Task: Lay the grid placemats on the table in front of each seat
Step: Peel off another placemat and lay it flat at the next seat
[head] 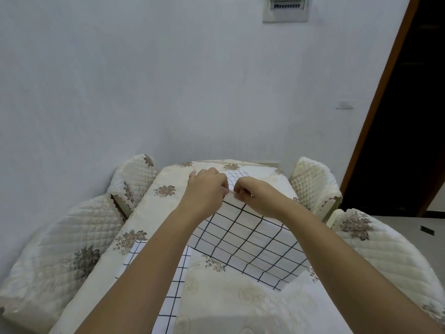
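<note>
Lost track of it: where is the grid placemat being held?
Head view: the held grid placemat sits over the table's right-centre, its far edge pinched by left hand and right hand, right of the flat placemat.

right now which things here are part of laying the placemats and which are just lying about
Part of the job: grid placemat, pinched by the left hand and right hand; second grid placemat lying near left; table; quilted chairs.
Just there: wall switch; wall panel; door frame.

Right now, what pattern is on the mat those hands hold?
The held placemat is white with thin black grid lines; head view.
</note>
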`<state>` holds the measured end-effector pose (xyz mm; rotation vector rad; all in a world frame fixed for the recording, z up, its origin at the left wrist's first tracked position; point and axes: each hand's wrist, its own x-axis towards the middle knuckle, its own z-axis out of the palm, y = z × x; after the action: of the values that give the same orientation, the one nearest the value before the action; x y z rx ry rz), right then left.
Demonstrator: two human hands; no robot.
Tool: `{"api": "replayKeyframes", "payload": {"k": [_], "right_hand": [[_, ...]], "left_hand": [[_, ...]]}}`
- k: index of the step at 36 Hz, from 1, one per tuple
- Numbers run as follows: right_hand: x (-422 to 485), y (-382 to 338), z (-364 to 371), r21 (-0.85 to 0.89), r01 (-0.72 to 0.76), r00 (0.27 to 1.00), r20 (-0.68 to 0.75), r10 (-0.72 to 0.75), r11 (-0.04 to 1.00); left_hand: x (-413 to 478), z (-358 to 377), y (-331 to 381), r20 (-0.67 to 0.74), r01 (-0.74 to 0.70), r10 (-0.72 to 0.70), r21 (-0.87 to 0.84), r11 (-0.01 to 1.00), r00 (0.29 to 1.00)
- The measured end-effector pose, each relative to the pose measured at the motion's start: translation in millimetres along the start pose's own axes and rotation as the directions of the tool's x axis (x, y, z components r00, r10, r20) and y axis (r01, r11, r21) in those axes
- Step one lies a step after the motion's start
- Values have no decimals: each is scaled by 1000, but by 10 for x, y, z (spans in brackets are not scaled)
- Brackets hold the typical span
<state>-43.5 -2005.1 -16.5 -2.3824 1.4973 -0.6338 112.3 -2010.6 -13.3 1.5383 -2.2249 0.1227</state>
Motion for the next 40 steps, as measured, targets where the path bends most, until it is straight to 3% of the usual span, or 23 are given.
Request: {"api": "replayKeyframes", "payload": {"k": [18,28,31,34,37,40], "right_hand": [[-181,686,-18,-118,-220,975,-4,221,968],[-242,785,-100,23,-343,927,-155,343,939],[-250,772,-107,171,-357,891,-232,390,918],[-274,732,-116,393,-336,839,-288,462,856],[-303,690,-123,560,-273,804,-313,505,782],[-319,676,-114,667,-226,763,-331,554,710]], "left_hand": [[34,-168,-495,-124,253,-241,92,963,963],[21,-138,-829,-143,303,-285,129,944,948],[1,-123,-900,-170,319,-310,29,947,936],[-36,-108,-947,-166,339,-372,-193,921,913],[-80,-125,-944,-137,370,-479,-468,803,867],[-110,-173,-906,-154,343,-537,-618,708,829]]}}
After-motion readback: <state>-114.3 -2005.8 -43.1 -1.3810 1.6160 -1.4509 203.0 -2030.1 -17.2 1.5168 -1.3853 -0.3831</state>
